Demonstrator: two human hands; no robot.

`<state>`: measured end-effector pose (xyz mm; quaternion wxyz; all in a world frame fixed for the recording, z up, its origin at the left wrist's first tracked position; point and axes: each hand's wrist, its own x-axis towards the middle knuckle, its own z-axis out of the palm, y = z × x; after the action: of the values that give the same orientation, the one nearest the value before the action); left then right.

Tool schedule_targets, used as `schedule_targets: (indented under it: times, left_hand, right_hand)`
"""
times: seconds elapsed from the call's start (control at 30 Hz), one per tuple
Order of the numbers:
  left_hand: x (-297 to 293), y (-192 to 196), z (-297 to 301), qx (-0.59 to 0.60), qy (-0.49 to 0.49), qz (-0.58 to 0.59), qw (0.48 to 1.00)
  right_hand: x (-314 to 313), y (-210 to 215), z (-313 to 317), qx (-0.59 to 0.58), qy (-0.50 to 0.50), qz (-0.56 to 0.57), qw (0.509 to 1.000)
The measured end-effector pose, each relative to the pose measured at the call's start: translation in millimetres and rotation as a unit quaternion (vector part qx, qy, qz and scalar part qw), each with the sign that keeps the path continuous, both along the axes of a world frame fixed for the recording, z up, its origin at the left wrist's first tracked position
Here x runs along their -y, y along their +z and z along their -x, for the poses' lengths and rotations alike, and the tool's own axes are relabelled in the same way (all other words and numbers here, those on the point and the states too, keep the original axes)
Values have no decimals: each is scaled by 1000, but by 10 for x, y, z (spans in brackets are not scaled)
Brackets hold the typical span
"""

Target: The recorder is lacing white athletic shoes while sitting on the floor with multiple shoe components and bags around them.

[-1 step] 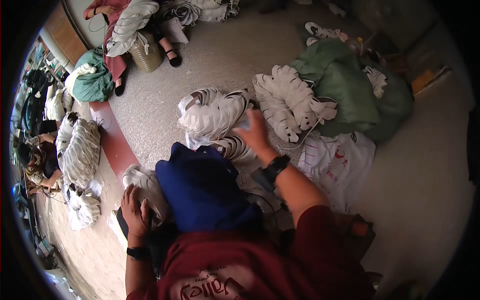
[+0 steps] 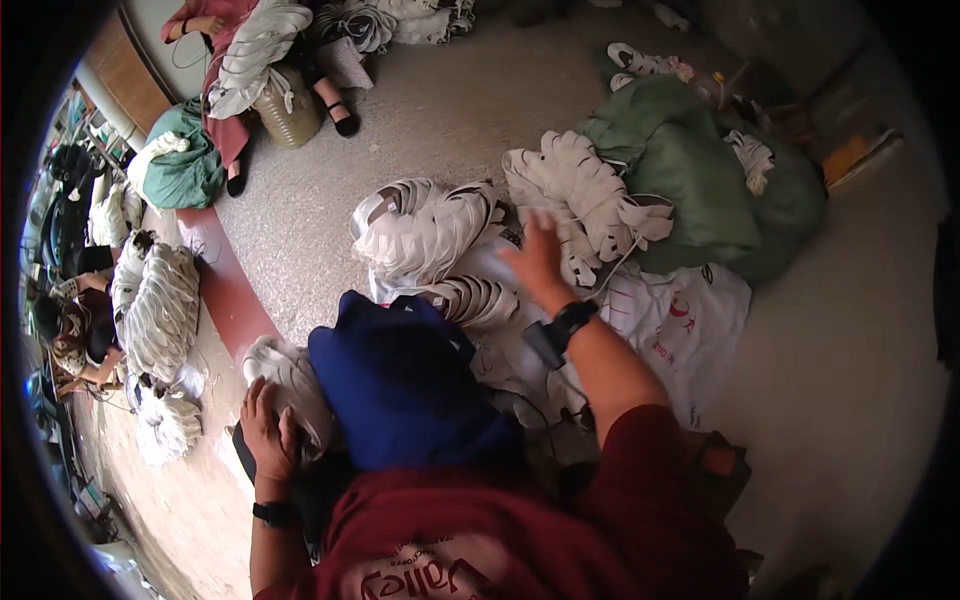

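Observation:
My left hand lies along a pale shoe upper beside my lap, fingers stretched out and thumb apart. Slightly blurred, my right hand is held out with its fingers apart and nothing visible in them. It is in front of a curved bundle of white shoe uppers, and I cannot tell whether they touch. Left of it lies another ring of nested white uppers with dark linings. A smaller stack of uppers sits nearer to me. Dark blue cloth covers my lap.
Green sacking is heaped at the right, with a printed white sack before it. More upper bundles lie at the left, near a seated person. Another person sits at the far left with uppers on the lap.
My right hand has moved a little right and nearer to me, away from the ring of uppers, uncovering more of the smaller stack. My left hand stays on the pale upper.

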<state>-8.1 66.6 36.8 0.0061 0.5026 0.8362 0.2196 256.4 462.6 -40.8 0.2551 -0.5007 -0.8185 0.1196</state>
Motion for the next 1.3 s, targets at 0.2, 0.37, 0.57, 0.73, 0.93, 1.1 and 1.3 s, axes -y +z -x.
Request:
schedule_targets:
  times: [0.2,0.37,0.57,0.73,0.93,1.1,1.3]
  left_hand:
    - [-77,53,15,12,3,28,1000]
    - [-138,57,-23,25,14,35,999]
    - [-103,6,-18,18,16,26,999]
    - [-135,22,-11,13,6,15,1000]
    - [-139,46,-44,12,9,-20,1000]
    - [-21,-2,-35,-4,30,-31,999]
    - [23,-35,-58,-39,35,-35,998]
  right_hand:
    - [-1282,92,-1503,279,-187,-15,942]
    - [-1499,-359,-1937,312,-202,18,928]
    - [-1343,-620,-2121,187,-227,-25,955]
    - [-1852,386,-2423,8,-178,-51,983]
    - [-1600,2432,-1792,-580,37,-15,813]
    - [-995,3388,-1068,-635,170,-86,748]
    - [-628,3007,-597,-586,164,-22,793]
